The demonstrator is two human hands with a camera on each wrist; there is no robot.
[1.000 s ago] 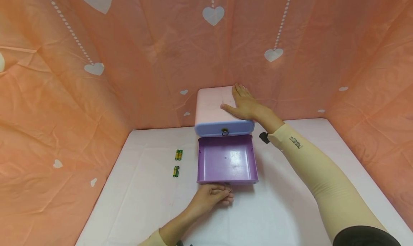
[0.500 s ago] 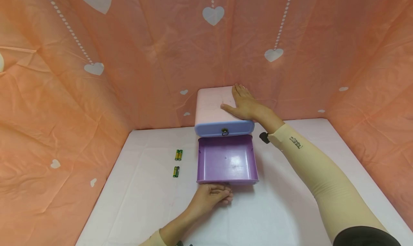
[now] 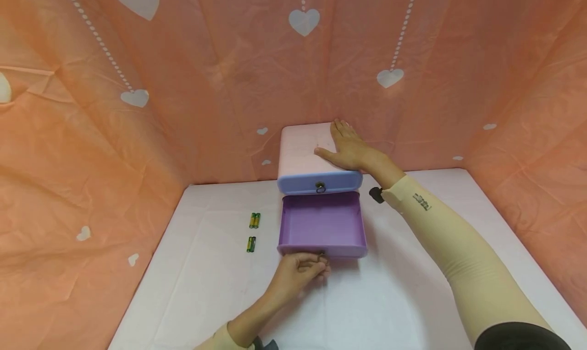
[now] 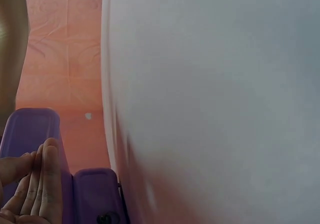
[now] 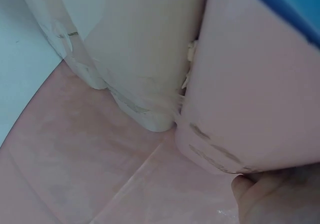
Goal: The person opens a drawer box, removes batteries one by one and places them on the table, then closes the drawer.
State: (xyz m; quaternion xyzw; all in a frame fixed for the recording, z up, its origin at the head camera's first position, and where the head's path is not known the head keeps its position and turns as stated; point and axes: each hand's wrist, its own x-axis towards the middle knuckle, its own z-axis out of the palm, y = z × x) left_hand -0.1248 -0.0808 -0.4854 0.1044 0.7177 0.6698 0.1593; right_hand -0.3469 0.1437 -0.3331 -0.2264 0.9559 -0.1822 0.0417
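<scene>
In the head view a small drawer cabinet (image 3: 300,146), with a pink top and a blue upper drawer front, stands against the back curtain. My right hand (image 3: 346,149) rests flat on its top, fingers straight and thumb spread. Below the blue front, a purple drawer (image 3: 321,226) is pulled out, with nothing seen inside. My left hand (image 3: 295,276) pinches at the ring pull (image 3: 322,254) on the purple drawer's front; the fingers partly hide the ring. In the left wrist view my left fingers (image 4: 47,184) are at a purple drawer front. The right wrist view shows the cabinet's pink side (image 5: 255,94).
Two pairs of green-and-yellow batteries, a far pair (image 3: 255,220) and a near pair (image 3: 251,244), lie on the white tabletop (image 3: 206,268) left of the drawer. A ring pull (image 3: 320,187) hangs on the blue front. Orange curtains (image 3: 229,85) with hearts surround the table.
The purple drawer's front edge has shifted slightly away from me and more of its outer face shows. My left hand has moved with it. The right hand stays put.
</scene>
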